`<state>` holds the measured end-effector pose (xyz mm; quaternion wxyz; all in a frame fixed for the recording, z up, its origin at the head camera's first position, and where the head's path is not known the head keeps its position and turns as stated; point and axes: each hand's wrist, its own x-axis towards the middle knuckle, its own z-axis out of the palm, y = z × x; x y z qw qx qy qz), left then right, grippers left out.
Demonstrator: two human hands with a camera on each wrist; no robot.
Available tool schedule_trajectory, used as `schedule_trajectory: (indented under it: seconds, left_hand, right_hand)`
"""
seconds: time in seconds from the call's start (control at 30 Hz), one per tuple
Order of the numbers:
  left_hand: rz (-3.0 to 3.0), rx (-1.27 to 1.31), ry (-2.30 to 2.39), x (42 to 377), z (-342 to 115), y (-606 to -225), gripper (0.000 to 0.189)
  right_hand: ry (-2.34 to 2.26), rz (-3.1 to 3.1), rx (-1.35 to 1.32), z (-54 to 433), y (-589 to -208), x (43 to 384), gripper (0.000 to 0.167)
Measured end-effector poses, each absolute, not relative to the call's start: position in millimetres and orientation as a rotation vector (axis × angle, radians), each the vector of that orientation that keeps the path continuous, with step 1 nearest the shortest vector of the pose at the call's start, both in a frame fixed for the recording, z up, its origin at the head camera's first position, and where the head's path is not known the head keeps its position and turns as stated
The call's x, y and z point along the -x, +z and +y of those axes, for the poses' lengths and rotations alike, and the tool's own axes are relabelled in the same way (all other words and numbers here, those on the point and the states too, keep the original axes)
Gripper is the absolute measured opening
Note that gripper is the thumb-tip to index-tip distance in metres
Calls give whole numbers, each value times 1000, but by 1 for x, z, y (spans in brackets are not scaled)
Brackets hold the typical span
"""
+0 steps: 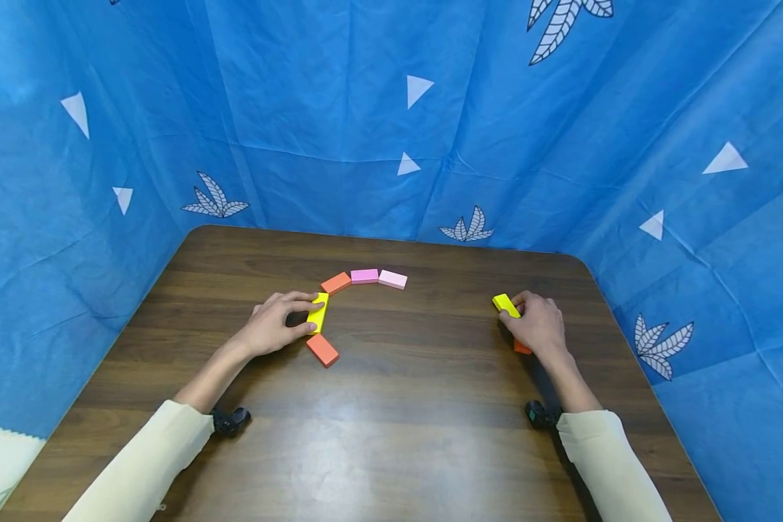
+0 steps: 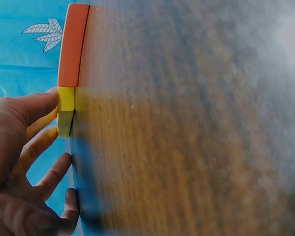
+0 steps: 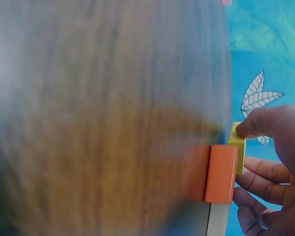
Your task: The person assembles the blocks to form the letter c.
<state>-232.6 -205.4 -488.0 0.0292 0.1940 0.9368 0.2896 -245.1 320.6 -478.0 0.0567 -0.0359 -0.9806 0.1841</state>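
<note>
On the left, my left hand (image 1: 275, 324) pinches a yellow block (image 1: 320, 313) lying on the table, thumb at its near end and a finger at its far end. An orange block (image 1: 322, 350) lies at its near end, and another orange block (image 1: 336, 283) sits just past its far end. My right hand (image 1: 540, 319) grips a second yellow block (image 1: 506, 305) between thumb and fingers, close over the table. Partly hidden under that hand is an orange block (image 1: 522, 347), which shows whole beside the yellow one in the right wrist view (image 3: 221, 173).
A magenta block (image 1: 365, 276) and a pale pink block (image 1: 393, 280) continue the curved row at the back. The brown wooden table (image 1: 424, 406) has rounded far corners. Blue patterned cloth (image 1: 326, 109) hangs behind it and on both sides.
</note>
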Motion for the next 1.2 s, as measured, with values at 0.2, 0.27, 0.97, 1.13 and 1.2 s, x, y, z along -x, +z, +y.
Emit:
schedule_trajectory:
  seconds: [0.2,0.27,0.97,1.13,1.2]
  left_hand:
    - [2891,-598,881,233,-204,-487,50]
    - [2894,-594,880,233,-205,-487,50]
    - [2900,-597,878,234,-205,-489,50]
    - [2901,-597,878,234,-205,-489,50]
    - [2898,-598,880,234,-205,-488,50]
  right_hand:
    - [584,-2960,41,311,-478,239,43]
    - [592,-2951,17,308,-479,238,42]
    - [587,-2892,-214,264,-472,220,41]
    - [570,-2916,-269,255,-472,215,40]
    - [568,-2932,-289,251,-474,213,39]
